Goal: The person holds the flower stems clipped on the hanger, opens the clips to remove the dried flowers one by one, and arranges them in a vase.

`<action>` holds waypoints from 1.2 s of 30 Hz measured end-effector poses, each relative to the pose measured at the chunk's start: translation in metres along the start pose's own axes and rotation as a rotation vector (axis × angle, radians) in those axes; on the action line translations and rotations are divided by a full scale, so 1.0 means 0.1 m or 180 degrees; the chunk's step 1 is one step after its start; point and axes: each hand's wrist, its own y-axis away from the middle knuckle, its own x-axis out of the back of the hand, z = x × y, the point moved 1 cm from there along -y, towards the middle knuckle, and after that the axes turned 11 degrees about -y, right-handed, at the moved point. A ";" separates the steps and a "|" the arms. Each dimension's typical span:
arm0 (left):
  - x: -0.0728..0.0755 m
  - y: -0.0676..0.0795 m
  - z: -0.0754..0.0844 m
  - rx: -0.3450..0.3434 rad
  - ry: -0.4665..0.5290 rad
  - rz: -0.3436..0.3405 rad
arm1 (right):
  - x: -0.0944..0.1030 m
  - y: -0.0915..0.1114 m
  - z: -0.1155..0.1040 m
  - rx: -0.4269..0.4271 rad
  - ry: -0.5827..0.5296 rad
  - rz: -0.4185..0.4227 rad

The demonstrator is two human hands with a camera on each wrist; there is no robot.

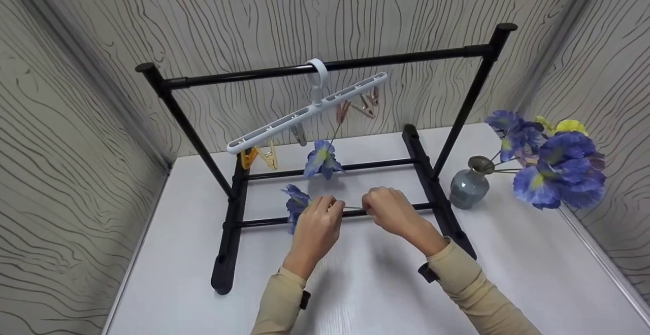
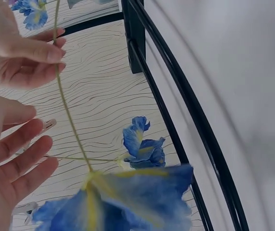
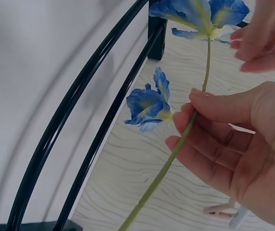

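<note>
A blue iris flower (image 1: 294, 204) with a long green stem lies sideways over the rack's lower bars. My right hand (image 1: 395, 214) pinches its stem (image 3: 152, 187) between thumb and fingers, as the right wrist view shows. Close to the bloom is my left hand (image 1: 316, 227); in the left wrist view its fingers (image 2: 36, 175) are spread and relaxed beside the stem, apart from it. A second blue iris (image 1: 322, 160) hangs head down behind the hands, its stem held by a pink clip (image 1: 342, 111) on the white hanger (image 1: 274, 130).
The hanger hooks over the top bar (image 1: 406, 60) of a black rack standing on the white table (image 1: 167, 274). Yellow (image 1: 249, 157), grey and pink clips hang from it. At the right, a small grey vase (image 1: 468, 190) holds several blue and yellow flowers (image 1: 563, 167) leaning right.
</note>
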 end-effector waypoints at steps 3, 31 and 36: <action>0.05 -0.05 -0.05 0.0109 0.0066 0.0160 | 0.06 0.06 0.07 -0.0126 0.0033 0.0076; 0.30 -0.23 -0.77 0.1154 0.0188 0.0215 | 0.52 0.50 0.81 -0.0717 -0.0510 0.0728; 0.31 -0.25 -0.83 0.1256 0.0214 0.0188 | 0.54 0.54 0.88 -0.0646 -0.0635 0.1175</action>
